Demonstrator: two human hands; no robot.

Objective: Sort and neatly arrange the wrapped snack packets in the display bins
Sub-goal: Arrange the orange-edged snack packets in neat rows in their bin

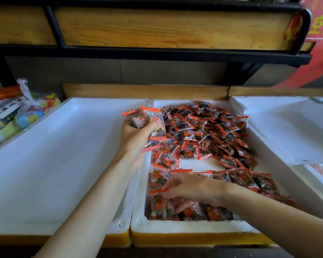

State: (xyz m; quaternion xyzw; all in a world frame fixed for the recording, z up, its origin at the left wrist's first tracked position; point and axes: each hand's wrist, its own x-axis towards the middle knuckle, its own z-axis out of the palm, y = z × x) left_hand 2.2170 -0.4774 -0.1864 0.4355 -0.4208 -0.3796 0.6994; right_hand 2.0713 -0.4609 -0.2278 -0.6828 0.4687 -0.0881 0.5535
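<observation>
Left grip (pixel 136 135): fingers and thumb curled tight round a handful of packets (pixel 145 125), held over the wall shared by the left bin (pixel 63 155) and the middle bin (pixel 175 228), toward their far edges. The packets are clear wrappers with orange-red sealed ends and dark contents.

Right grip (pixel 192 189): palm down in the near-left corner of the middle bin, fingers bent and spread over the near rows (pixel 194 211) of packets. Its fingertips touch them, but motion blur hides whether any packet is pinched.

Middle bin, a white foam box: along its near edge the packets lie flat and overlapped in rough rows, with a second row (pixel 241 179) running toward its right edge. A bare patch of foam (pixel 194 164) separates these from the loose heap (pixel 213 131), which fills the far half in no order.

Left bin: only white foam floor shows. The right bin (pixel 287 127) likewise shows white foam. A bag of coloured sweets (pixel 26 116) lies beyond the far-left corner of the left bin. A wooden shelf (pixel 157 25) runs above.

Progress, as a judgement: early to middle. The near part of the middle bin looks arranged. The far heap, the larger share, remains to be laid out, as does the handful in the left grip.
</observation>
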